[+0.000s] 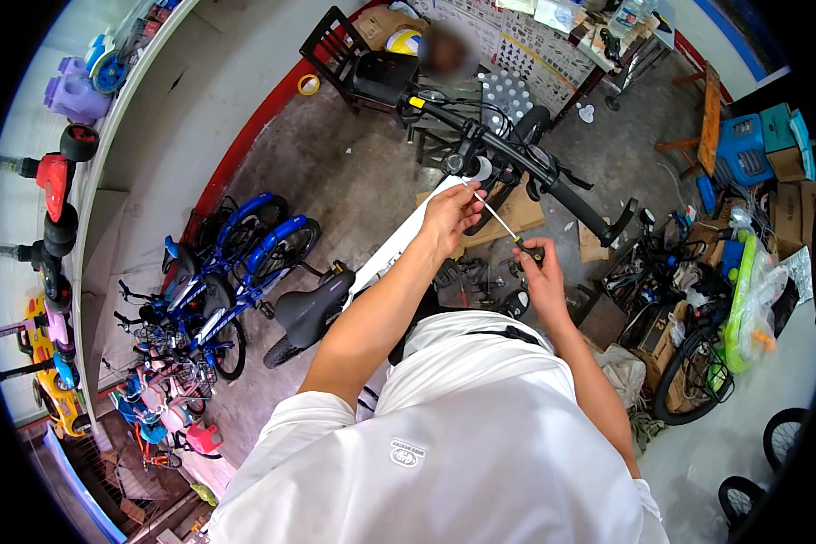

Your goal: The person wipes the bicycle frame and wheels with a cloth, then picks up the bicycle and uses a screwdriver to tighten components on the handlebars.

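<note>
A bicycle with a white frame [406,228], a black handlebar [522,156] and a black saddle [315,308] stands in front of me. In my right hand [544,275] is a screwdriver [518,241] with a black-and-yellow handle and a long thin shaft. Its shaft slants up and left toward the front end of the frame. My left hand [452,218] is beside the frame there, its fingers closed together around the shaft's tip. What exactly those fingers pinch is too small to make out.
Several blue bicycles [245,263] stand to the left, below a wall shelf. A black chair [372,72] and a person are beyond the handlebar. Boxes, a loose wheel [694,376] and piled parts crowd the right side. Small tools lie on the floor near my feet.
</note>
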`<move>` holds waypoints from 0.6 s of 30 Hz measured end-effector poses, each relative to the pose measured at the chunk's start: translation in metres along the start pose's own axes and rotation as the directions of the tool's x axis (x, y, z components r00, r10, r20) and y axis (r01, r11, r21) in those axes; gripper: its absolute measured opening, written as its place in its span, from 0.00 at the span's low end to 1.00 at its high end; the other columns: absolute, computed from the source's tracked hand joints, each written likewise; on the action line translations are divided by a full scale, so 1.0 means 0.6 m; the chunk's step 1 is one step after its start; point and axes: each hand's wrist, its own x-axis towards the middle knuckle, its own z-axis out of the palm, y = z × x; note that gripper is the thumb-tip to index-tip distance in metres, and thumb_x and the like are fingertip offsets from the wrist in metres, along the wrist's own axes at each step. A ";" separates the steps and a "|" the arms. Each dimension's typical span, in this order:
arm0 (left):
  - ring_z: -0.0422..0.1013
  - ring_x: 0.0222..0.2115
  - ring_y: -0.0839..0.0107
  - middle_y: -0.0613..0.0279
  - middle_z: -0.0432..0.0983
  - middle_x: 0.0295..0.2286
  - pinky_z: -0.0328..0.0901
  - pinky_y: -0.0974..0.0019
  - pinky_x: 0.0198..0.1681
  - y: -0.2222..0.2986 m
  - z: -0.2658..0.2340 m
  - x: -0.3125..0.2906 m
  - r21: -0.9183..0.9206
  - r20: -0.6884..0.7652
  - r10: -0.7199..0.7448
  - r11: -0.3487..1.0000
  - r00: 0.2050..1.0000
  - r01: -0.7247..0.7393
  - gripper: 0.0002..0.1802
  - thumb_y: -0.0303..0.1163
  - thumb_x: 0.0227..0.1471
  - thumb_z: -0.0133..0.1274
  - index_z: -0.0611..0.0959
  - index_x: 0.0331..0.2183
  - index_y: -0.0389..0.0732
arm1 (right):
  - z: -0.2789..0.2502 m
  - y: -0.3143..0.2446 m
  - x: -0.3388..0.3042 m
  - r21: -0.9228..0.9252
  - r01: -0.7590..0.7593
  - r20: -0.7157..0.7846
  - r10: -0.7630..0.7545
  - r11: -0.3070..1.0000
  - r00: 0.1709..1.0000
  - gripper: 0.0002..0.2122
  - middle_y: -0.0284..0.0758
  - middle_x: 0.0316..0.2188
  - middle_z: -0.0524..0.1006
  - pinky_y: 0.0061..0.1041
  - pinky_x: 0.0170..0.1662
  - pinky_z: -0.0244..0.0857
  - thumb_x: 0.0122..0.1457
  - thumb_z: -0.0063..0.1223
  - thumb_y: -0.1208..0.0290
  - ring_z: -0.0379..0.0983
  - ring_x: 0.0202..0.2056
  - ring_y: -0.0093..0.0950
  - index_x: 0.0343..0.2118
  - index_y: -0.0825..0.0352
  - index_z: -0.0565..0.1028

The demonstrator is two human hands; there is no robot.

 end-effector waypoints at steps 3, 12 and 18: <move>0.78 0.36 0.77 0.63 0.84 0.43 0.74 0.69 0.40 0.000 0.006 0.007 0.046 0.015 -0.020 0.999 1.000 0.019 0.15 0.32 0.68 0.52 0.81 0.53 0.39 | -0.016 0.016 0.005 -0.016 0.013 0.005 -0.012 1.000 1.000 0.09 0.37 0.43 0.81 0.22 0.44 0.67 0.68 0.52 0.76 0.74 0.39 0.20 0.49 0.62 0.69; 0.79 0.35 0.75 0.62 0.84 0.41 0.75 0.68 0.40 -0.002 0.005 0.024 0.088 -0.034 -0.021 0.996 0.999 0.024 0.13 0.32 0.67 0.53 0.83 0.49 0.38 | -0.015 -0.028 0.016 0.374 -0.279 0.021 0.293 0.884 0.956 0.13 0.40 0.40 0.82 0.29 0.43 0.71 0.69 0.50 0.71 0.78 0.37 0.28 0.54 0.65 0.69; 0.79 0.33 0.75 0.59 0.85 0.39 0.77 0.69 0.36 -0.010 -0.015 0.051 0.048 -0.038 0.014 0.999 0.999 -0.012 0.10 0.32 0.65 0.56 0.83 0.45 0.38 | -0.045 0.004 0.025 0.630 -0.359 0.154 0.342 0.688 0.927 0.18 0.41 0.44 0.83 0.30 0.44 0.72 0.72 0.44 0.62 0.80 0.42 0.32 0.60 0.62 0.69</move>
